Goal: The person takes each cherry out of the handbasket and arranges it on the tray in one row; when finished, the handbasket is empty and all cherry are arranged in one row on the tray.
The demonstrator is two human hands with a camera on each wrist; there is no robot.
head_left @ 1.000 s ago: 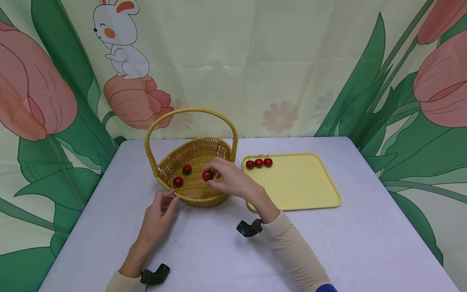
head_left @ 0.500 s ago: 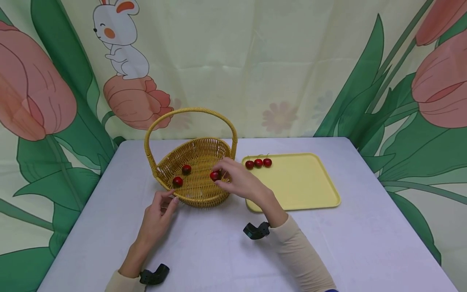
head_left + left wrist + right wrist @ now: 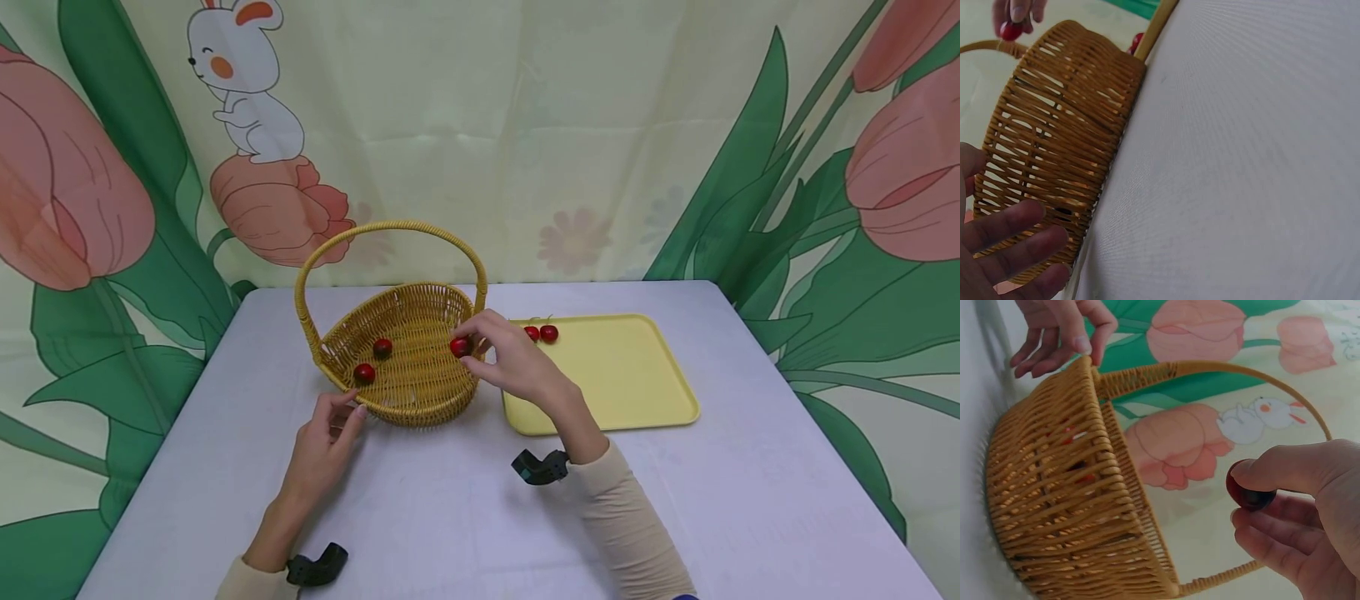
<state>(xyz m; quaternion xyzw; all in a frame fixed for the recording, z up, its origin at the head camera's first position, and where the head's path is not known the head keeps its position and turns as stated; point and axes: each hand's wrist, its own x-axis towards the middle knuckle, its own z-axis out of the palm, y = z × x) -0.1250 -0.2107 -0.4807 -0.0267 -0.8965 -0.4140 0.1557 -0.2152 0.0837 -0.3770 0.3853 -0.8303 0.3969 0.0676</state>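
Note:
My right hand [image 3: 517, 357] pinches a dark red cherry [image 3: 461, 347] over the right side of a wicker basket [image 3: 420, 410]. In the right wrist view, thumb and fingertips hold that cherry [image 3: 1249, 487] above the rim. My left hand [image 3: 322, 442] holds the basket's front rim between thumb and fingertips; in the left wrist view its other fingers [image 3: 1016, 250] lie by the woven side. Inside the basket are two cherries, one nearer the front [image 3: 364, 374] and one farther back [image 3: 382, 348]. On the yellow tray [image 3: 607, 375], cherries [image 3: 549, 334] show at the far left corner, partly behind my right hand.
The basket's tall arched handle [image 3: 390, 226] rises over its opening. The tray stands close to the right of the basket on a white-covered table [image 3: 420, 517]. Behind the table hangs a printed curtain [image 3: 450, 125] with a rabbit and tulips.
My right hand has moved right and slightly up with the pinched cherry, from over the basket's middle toward its right rim. It now covers one tray cherry. My left hand stays at the rim.

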